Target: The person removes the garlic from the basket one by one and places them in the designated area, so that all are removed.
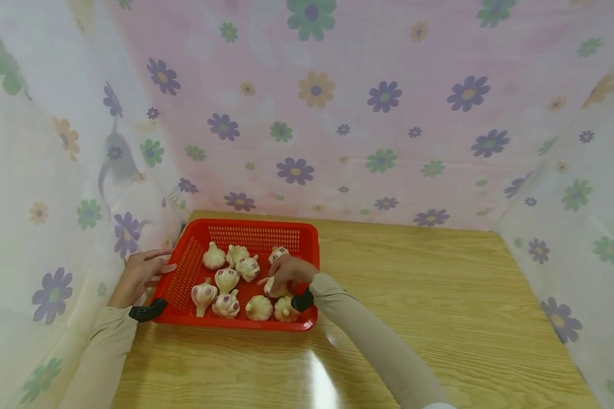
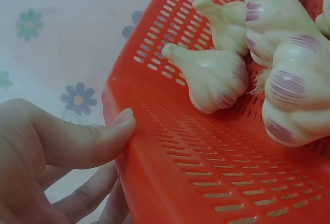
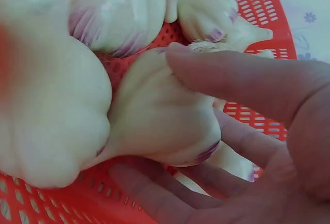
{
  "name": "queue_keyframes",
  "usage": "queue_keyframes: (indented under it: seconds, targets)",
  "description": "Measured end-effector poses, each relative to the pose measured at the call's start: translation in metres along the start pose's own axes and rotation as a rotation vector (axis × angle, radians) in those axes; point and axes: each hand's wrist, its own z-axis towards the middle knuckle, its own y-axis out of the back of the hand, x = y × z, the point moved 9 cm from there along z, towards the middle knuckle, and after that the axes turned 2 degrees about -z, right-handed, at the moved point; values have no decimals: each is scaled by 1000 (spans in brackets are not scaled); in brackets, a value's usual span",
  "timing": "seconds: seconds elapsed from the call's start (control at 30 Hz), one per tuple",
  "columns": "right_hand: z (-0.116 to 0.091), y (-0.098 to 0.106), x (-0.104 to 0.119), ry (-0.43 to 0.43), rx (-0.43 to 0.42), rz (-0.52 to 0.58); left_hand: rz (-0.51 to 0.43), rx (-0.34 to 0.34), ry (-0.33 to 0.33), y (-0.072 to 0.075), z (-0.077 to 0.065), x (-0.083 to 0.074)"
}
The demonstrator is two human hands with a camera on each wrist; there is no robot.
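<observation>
A red plastic basket [image 1: 230, 322] with slotted walls holds several white garlic bulbs streaked with purple. At its left end my left hand [image 1: 139, 275] grips the rim, the thumb [image 2: 105, 139] lying over the edge and the other fingers outside the wall. My right hand [image 1: 293, 270] reaches into the right side of the basket. In the right wrist view its thumb lies on top of a garlic bulb [image 3: 165, 110] and the fingers curve beneath it. Beside that bulb is another garlic bulb [image 3: 51, 105], close to the camera.
The basket stands on a light wood-grain table [image 1: 419, 307], near its back left. Flower-print cloth [image 1: 348, 136] rises behind the table and along both sides. Black straps with a wrist mount [image 1: 148, 311] sit at the sleeve cuffs.
</observation>
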Motion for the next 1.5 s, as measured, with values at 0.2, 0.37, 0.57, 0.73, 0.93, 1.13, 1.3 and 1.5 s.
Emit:
queue_keyframes:
  seconds: [0.2,0.37,0.57,0.73,0.93,1.13,1.3,1.5]
  targets:
    - [-6,10,2,62,-24,87,-31,-4,18,-3,3,2]
    - [-11,18,2,55,-48,133,-24,-3,38,-5,6,6]
    - [-17,32,5,67,-69,176,-36,23,17,-13,8,5]
    - [-28,43,12,116,-78,233,-42,41,4,-15,4,5]
    - [-36,50,18,145,-72,297,-27,36,48,-4,-4,13]
    - [-46,65,23,173,-83,321,-2,37,49,5,-4,12]
    - [-56,84,20,172,-127,326,-4,44,48,4,-1,8]
    - [-69,103,16,179,-145,344,12,50,59,0,0,9]
